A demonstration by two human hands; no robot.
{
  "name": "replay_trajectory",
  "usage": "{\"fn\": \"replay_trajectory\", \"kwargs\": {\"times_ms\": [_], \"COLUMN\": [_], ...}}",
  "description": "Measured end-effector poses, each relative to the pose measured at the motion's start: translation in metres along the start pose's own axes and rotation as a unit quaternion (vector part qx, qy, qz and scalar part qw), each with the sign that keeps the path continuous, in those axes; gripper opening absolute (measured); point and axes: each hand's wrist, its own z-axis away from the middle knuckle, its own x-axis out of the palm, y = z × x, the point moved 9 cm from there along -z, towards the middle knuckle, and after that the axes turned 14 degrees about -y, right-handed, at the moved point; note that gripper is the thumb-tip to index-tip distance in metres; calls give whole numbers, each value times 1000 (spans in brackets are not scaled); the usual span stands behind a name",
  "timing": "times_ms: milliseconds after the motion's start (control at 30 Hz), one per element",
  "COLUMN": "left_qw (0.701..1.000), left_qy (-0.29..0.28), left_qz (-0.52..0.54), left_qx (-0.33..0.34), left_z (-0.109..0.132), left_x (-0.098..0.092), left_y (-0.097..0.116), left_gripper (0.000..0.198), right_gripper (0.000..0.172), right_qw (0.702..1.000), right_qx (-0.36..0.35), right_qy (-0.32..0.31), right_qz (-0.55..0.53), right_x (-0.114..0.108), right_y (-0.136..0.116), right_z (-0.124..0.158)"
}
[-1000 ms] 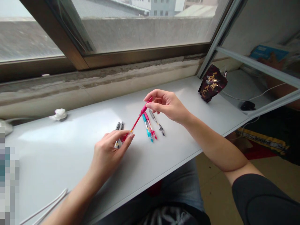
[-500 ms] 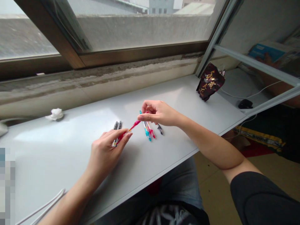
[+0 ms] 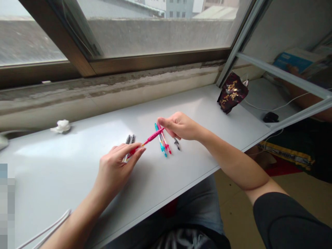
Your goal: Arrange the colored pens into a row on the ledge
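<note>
My left hand pinches the lower part of a pink pen, holding it slanted above the white table. At the pen's upper end is my right hand, its fingers curled and thumb stretched along the top; the end meets the fingers. Beneath the held pen, a teal pen and another pink pen lie side by side. A black pen rests just right of them, partly under my right hand. Two grey-black pens lie behind my left fingers, which hide their lower parts.
A crumpled white tissue lies near the wall. On the right stands a dark bag with gold lettering, beside a metal frame. Beyond it are a black mouse and another person's arm. White cable runs at lower left.
My right hand has slid toward the upper end of the pink pen, its thumb lifting and straightening, so more of the barrel shows. My left hand keeps its pinch almost unmoved.
</note>
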Motion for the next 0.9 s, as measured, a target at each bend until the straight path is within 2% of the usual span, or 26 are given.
{"fn": "replay_trajectory", "kwargs": {"times_ms": [33,100,200,367,500,567,633,767,833,900], "left_qw": [1000,1000,1000,1000,999,998,997,993,995,997], "left_qy": [3,6,-2,-9,-34,-29,-6,35,33,14], "left_qz": [1,2,2,13,36,34,9,-63,-52,-14], "left_qx": [-2,-5,3,10,18,44,71,89,84,69], "left_z": [0,0,0,-2,-4,-4,-2,1,1,0], "left_x": [-1,-1,0,2,7,5,0,-10,-10,-7], "left_y": [0,-1,2,4,4,8,15,25,26,22], "left_gripper": [26,26,25,27,26,24,20,13,14,17], "right_gripper": [65,52,42,47,37,41,52,67,69,63], "right_qw": [1000,1000,999,993,990,987,985,991,994,997], "right_qx": [3,-22,-51,0,-21,-20,-7,29,36,15], "right_qy": [8,20,2,-19,-60,-67,-65,-68,-64,-53], "right_qz": [0,-2,16,118,127,147,161,113,80,60], "right_x": [-1,-3,0,1,7,10,12,16,16,14], "right_y": [1,-3,-9,-8,-12,-13,-11,-2,-1,-5], "right_z": [1,2,1,2,2,1,-2,-4,-3,-1]}}
